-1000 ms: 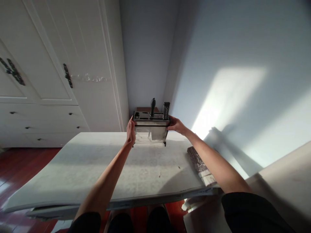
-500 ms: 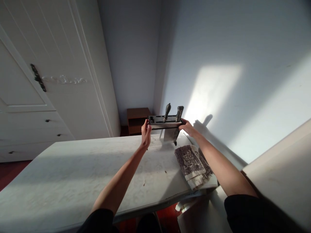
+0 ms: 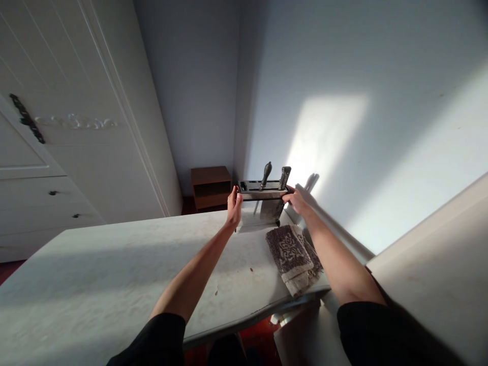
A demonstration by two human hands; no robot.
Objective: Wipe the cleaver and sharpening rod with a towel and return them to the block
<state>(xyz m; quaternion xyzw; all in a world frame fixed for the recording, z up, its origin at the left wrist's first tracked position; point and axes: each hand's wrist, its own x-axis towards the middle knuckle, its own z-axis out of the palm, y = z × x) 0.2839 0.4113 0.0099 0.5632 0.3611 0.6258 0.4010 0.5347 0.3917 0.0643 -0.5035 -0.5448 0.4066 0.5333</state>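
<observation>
A clear-sided knife rack (image 3: 260, 203) with a dark slotted top stands at the far right corner of the white table (image 3: 114, 274). Two dark knife handles (image 3: 266, 175) stick up from its slots. My left hand (image 3: 234, 206) grips the rack's left end. Gripping its right end is my right hand (image 3: 296, 201). Both arms reach far forward across the table. A folded brown patterned towel (image 3: 292, 251) lies just in front of the rack, beneath my right forearm.
White wardrobe doors and drawers (image 3: 57, 152) fill the left. A small brown wooden stand (image 3: 209, 185) sits on the floor behind the table. A pale wall with a sunlit patch runs along the right, beside a beige surface (image 3: 427, 284).
The rack, held at both ends, now sits further right, near the table's far right corner. The view has swung right, bringing the towel and the wooden stand into sight.
</observation>
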